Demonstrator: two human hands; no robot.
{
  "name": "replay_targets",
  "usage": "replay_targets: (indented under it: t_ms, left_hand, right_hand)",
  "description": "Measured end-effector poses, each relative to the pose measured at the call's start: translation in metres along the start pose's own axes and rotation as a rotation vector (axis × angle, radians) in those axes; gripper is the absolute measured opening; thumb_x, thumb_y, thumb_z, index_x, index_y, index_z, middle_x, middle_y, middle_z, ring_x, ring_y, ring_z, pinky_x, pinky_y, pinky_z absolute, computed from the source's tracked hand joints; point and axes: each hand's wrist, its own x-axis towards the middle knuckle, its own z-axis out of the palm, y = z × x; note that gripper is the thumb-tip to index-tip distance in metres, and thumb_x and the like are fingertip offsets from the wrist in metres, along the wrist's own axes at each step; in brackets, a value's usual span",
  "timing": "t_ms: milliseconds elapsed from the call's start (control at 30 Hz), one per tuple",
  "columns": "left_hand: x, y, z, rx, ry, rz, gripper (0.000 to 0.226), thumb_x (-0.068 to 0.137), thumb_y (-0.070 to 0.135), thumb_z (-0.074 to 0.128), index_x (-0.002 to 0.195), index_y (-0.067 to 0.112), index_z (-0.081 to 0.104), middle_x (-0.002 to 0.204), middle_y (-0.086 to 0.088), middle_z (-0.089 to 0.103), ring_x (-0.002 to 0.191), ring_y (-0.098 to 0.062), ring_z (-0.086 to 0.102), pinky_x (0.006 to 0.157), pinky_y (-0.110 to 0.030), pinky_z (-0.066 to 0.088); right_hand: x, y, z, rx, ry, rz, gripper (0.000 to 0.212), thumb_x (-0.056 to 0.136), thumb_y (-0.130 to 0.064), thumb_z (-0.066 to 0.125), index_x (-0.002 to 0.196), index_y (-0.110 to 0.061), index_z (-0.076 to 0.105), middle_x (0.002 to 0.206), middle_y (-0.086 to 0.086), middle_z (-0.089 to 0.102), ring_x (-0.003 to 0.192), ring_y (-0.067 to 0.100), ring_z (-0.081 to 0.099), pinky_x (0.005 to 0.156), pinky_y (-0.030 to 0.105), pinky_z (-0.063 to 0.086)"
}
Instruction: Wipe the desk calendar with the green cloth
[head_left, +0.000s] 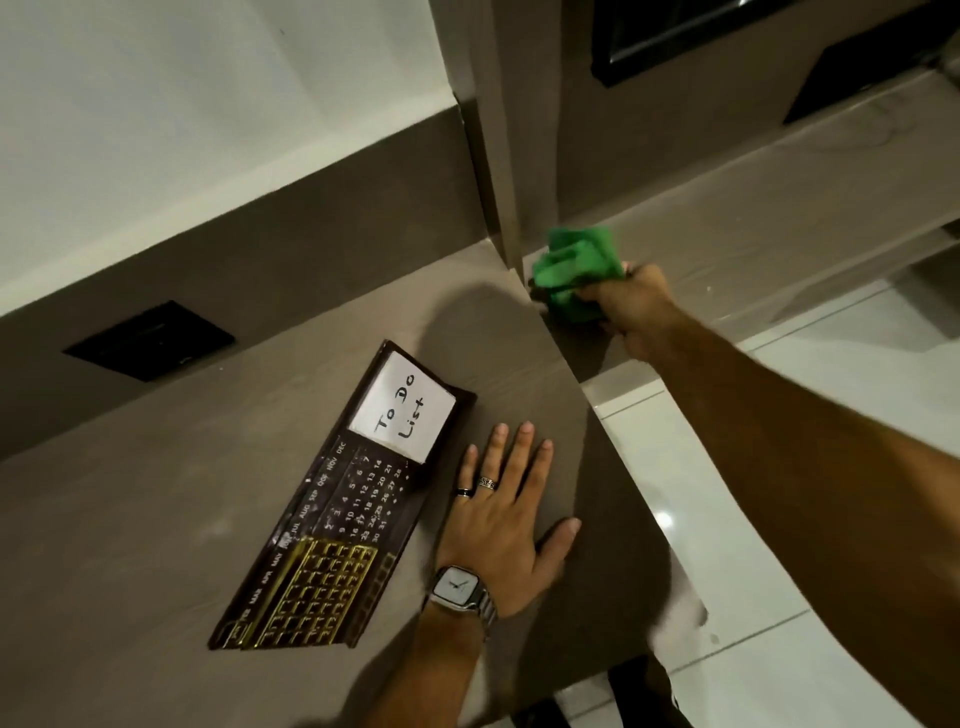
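Observation:
The dark brown desk calendar (343, 504) lies flat on the grey-brown desk (156, 519), with a white "To Do List" card at its far end and a gold grid at its near end. My left hand (504, 525) rests flat on the desk just right of the calendar, fingers spread, wearing rings and a wristwatch. My right hand (634, 306) is stretched out beyond the desk's far right corner, holding the bunched green cloth (576, 270) well away from the calendar.
A black wall socket plate (150, 340) sits on the backsplash at the left. A vertical pillar (498, 130) rises behind the desk corner. A lower shelf (779, 218) runs to the right, with a dark frame (675, 36) above it. White floor tiles (727, 519) lie right of the desk edge.

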Motion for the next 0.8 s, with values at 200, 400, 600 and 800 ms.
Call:
replay_targets:
  t_ms: [200,400,600,800]
  left_hand:
    - [-0.013,0.002,-0.05,0.082,-0.004,0.057,0.077,0.089,0.053,0.032,0.149,0.017,0.0,0.161,-0.007,0.0,0.148,-0.027,0.0,0.119,-0.05,0.014]
    - [-0.083,-0.048,-0.138,0.043,0.305,-0.034,0.08,0.081,0.042,0.048,0.149,0.016,0.015,0.158,-0.008,0.015,0.145,-0.029,0.015,0.115,-0.05,0.02]
    - [-0.152,-0.11,-0.122,-0.016,0.084,-0.238,0.106,0.082,0.027,0.053,0.137,0.029,-0.037,0.15,0.009,-0.039,0.144,-0.02,-0.023,0.118,-0.045,-0.003]
    - [-0.157,-0.105,-0.117,-0.72,0.152,-0.473,0.064,0.087,0.065,0.02,0.145,0.041,0.007,0.159,0.003,0.001,0.146,-0.016,-0.003,0.119,-0.046,0.001]
  right_hand:
    - [-0.112,-0.006,-0.004,0.095,-0.106,-0.344,0.038,0.077,-0.004,0.071,0.092,-0.038,0.065,0.097,-0.001,0.071,0.093,0.019,0.069,0.078,0.043,0.059]
    - [-0.219,0.015,0.012,0.147,-0.134,-0.214,0.036,0.083,-0.006,0.071,0.116,-0.018,0.068,0.107,0.005,0.073,0.101,0.022,0.068,0.091,0.05,0.054]
    - [-0.296,0.05,0.051,-0.133,-0.149,-0.37,0.048,0.086,0.001,0.065,0.125,-0.027,0.057,0.118,-0.001,0.065,0.113,0.017,0.061,0.083,0.016,0.05]
    - [-0.314,0.084,0.093,-0.697,-0.4,-0.915,0.097,0.082,0.002,0.066,0.149,-0.044,0.013,0.162,-0.007,0.002,0.148,0.022,-0.003,0.107,0.047,0.026]
